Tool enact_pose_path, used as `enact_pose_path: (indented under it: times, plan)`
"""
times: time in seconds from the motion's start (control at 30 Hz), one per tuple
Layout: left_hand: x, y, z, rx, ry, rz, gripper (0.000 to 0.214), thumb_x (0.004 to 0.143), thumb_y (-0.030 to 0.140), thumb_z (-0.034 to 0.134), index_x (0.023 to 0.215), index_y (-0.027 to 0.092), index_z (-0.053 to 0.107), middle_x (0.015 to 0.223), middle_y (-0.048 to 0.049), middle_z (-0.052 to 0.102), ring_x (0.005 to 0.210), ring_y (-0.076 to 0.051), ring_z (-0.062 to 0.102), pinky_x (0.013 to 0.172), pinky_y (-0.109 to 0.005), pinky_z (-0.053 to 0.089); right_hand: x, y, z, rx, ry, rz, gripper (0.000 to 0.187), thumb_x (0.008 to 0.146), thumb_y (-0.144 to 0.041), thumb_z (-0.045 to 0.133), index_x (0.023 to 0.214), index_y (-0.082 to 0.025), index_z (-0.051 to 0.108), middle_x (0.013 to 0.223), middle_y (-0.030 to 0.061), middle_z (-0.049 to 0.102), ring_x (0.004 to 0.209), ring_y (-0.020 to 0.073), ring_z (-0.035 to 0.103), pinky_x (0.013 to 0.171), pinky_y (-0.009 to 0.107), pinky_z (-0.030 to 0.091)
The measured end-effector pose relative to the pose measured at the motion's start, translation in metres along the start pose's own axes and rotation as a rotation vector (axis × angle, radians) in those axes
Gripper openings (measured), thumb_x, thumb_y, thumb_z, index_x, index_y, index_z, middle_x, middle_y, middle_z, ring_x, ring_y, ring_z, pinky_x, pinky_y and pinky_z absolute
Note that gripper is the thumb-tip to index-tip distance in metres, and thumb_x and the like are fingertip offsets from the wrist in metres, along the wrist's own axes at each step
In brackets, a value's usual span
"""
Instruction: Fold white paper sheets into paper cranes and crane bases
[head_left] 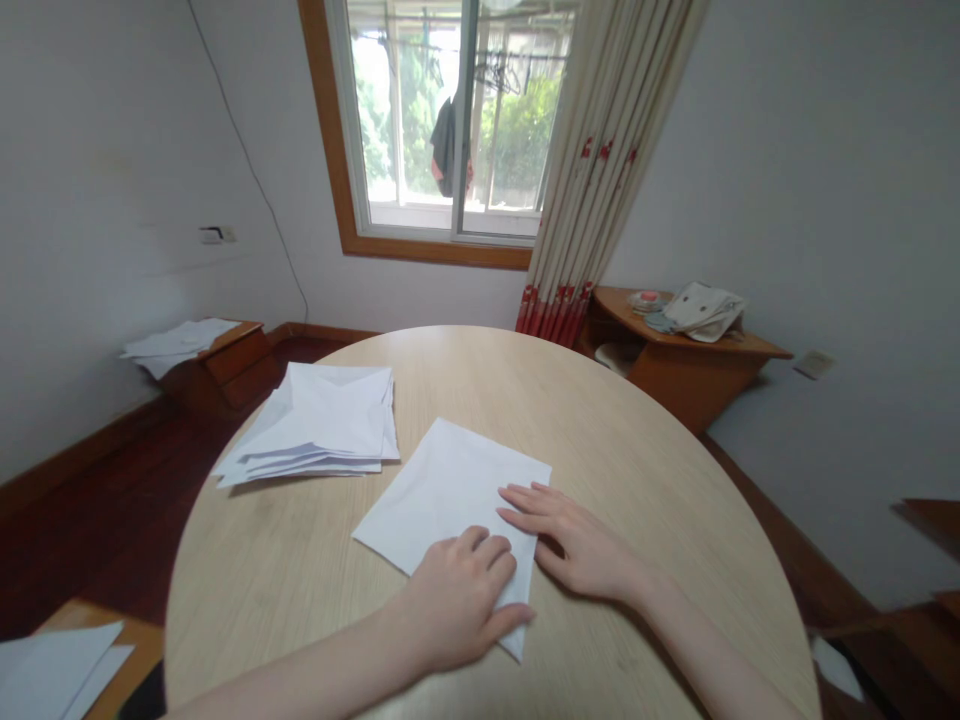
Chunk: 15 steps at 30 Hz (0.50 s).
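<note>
A white sheet of paper (pixel 442 490), with straight edges that look folded, lies at an angle on the round wooden table (pixel 592 430). My left hand (pixel 469 595) rests on its lower right part, knuckles bent and thumb stretched out apart near the bottom corner. What is under the curled fingertips is hidden. At the sheet's right edge, my right hand (pixel 574 535) lies with long fingers extended over the paper and its thumb by the edge. A loose stack of similar white papers (pixel 330 415) sits to the left, with uneven, partly lifted edges.
A small brown cabinet (pixel 232 365) at the left wall carries more papers (pixel 180 340). Further papers (pixel 56 670) lie on a surface at the lower left. On a corner desk (pixel 697 350) at the right sits a pale bag (pixel 705 310). A curtain (pixel 600 160) hangs beside the window (pixel 457 120).
</note>
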<state>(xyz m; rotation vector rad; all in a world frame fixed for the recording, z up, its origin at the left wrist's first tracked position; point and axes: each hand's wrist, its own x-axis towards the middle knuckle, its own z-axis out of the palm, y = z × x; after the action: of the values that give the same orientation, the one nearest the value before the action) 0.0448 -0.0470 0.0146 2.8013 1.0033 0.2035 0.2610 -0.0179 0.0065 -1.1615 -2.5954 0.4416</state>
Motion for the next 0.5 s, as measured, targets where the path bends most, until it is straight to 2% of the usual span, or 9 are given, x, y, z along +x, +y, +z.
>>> enact_pose_path:
  times: [0.1,0.23,0.33,0.5]
  plan:
    - [0.000,0.002,0.002,-0.026,-0.001,-0.037,0.039,0.091,0.054,0.050,0.103,0.018,0.057,0.117,-0.0081,0.063,0.108,-0.028,0.055,0.080,-0.040,0.055,-0.001,0.000,-0.001,0.011,-0.033,0.049,0.051,0.084,-0.013,0.048,0.134,-0.022,0.055,0.147,0.0081,0.044,0.135,0.0240,0.041,0.113,0.048,0.032]
    - [0.000,0.001,0.008,-0.074,0.027,-0.083,0.047,0.084,0.060,0.057,0.104,0.017,0.058,0.121,-0.0101,0.061,0.116,-0.031,0.053,0.090,-0.046,0.052,-0.005,-0.001,-0.002,-0.033,-0.029,0.117,0.045,0.087,-0.016,0.048,0.130,-0.023,0.059,0.143,0.0069,0.050,0.130,0.0250,0.047,0.108,0.048,0.037]
    - [0.001,-0.001,0.012,-0.092,0.054,-0.138,0.043,0.084,0.050,0.061,0.109,0.015,0.056,0.127,-0.0125,0.057,0.120,-0.032,0.051,0.097,-0.045,0.048,-0.006,-0.004,-0.004,-0.083,-0.006,0.138,0.044,0.087,-0.014,0.047,0.128,-0.022,0.060,0.140,0.0059,0.053,0.125,0.0255,0.050,0.105,0.047,0.041]
    - [0.002,-0.004,0.012,-0.073,0.075,-0.196,0.021,0.089,0.028,0.056,0.105,0.014,0.057,0.124,-0.0124,0.058,0.112,-0.027,0.058,0.094,-0.040,0.051,-0.008,-0.005,-0.004,-0.226,-0.001,0.138,0.055,0.077,-0.003,0.044,0.128,-0.018,0.060,0.136,0.0071,0.057,0.115,0.0272,0.055,0.097,0.044,0.047]
